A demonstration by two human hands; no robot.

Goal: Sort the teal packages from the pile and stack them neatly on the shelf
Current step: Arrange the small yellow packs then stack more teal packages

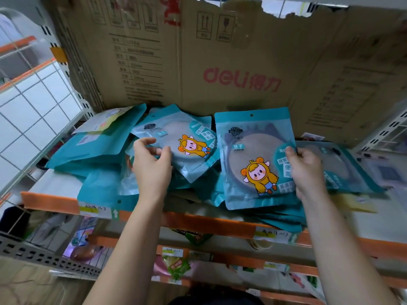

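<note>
Mid-sort, pick stage. Right hand (306, 170) pinches a teal mirror package (255, 164) by its right edge, face up, over the near-right of the pile (99, 155). Left hand (152, 168) sits on the left edge of a second teal package (187, 146), which lies tilted mid-pile; fingers curled over it, can't tell if there's a real grip. Pile sprawls across the shelf (50, 201), in front of the cardboard box (220, 62). No neat stack visible yet. Next, probably: secure the second package, align both, pick a stack spot.
</note>
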